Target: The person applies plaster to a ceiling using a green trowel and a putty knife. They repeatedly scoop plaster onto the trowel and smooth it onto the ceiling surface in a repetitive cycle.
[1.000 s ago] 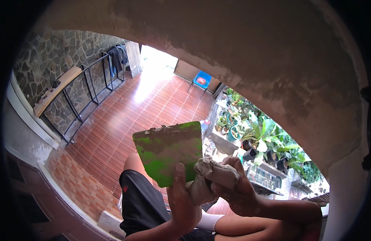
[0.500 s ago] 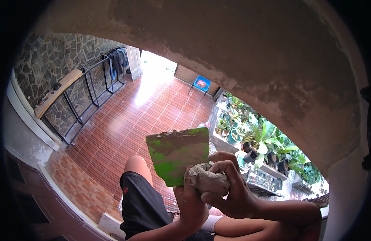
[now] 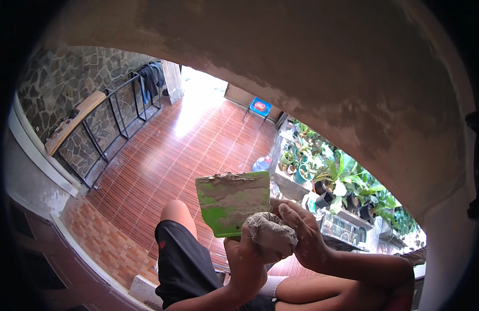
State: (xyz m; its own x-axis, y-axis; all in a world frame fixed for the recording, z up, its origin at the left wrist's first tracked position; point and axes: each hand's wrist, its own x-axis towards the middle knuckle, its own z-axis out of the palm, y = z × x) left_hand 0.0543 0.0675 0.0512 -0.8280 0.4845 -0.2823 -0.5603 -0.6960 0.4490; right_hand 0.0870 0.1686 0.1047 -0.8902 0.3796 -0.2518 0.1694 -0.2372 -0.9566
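My left hand [image 3: 245, 265] is closed around the lower edge of a flat green putty spreader [image 3: 219, 212], its face smeared with grey-brown paste that lies thickest along the top edge. A crumpled pale-grey wad [image 3: 273, 234] sits at the same hand, right of the spreader; whether it is a paste-filled bag or a coated cloth I cannot tell. Alongside the wad's right side is my right hand [image 3: 309, 236], fingers loosely bent and apart, tips close to the spreader's right edge. Some of its fingers are hidden behind the wad.
Close overhead curves a rough plastered surface [image 3: 322, 67]. Below lies a red tiled floor [image 3: 172, 155], with a black metal frame [image 3: 115, 114] along the stone wall. A blue stool [image 3: 260, 106] stands far off. Potted plants [image 3: 338, 179] and a wire cage [image 3: 343, 230] are at right.
My right hand has loosened its grip on the wad and turned, moving to its right side. The spreader has tipped and dropped slightly, showing more paste on its face.
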